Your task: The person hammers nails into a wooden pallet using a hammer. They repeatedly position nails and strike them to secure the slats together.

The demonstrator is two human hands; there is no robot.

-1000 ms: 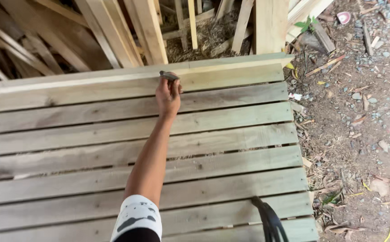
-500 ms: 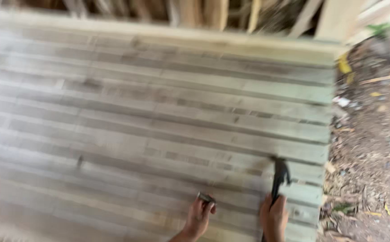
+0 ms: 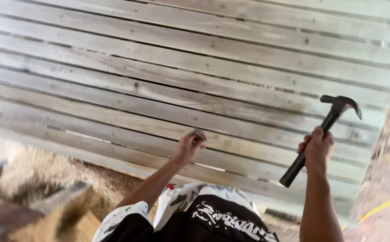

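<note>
My right hand [image 3: 317,149] grips the black handle of a claw hammer [image 3: 325,130], its head raised above the planks at the right. My left hand [image 3: 188,147] pinches a small nail [image 3: 199,133] just above a grey wooden plank. Below both hands lies a panel of long weathered planks [image 3: 168,80] set side by side with narrow gaps. My black and white patterned shirt fills the bottom middle.
Bare dirt ground [image 3: 33,170] lies beyond the panel's near edge at the lower left, with blurred wood scraps [image 3: 20,210] on it. At the right is more dirt with a yellow cord [image 3: 385,205].
My left hand came back from the far edge of the panel to the near planks. My right hand raised the hammer into view. The camera dropped closer to the panel.
</note>
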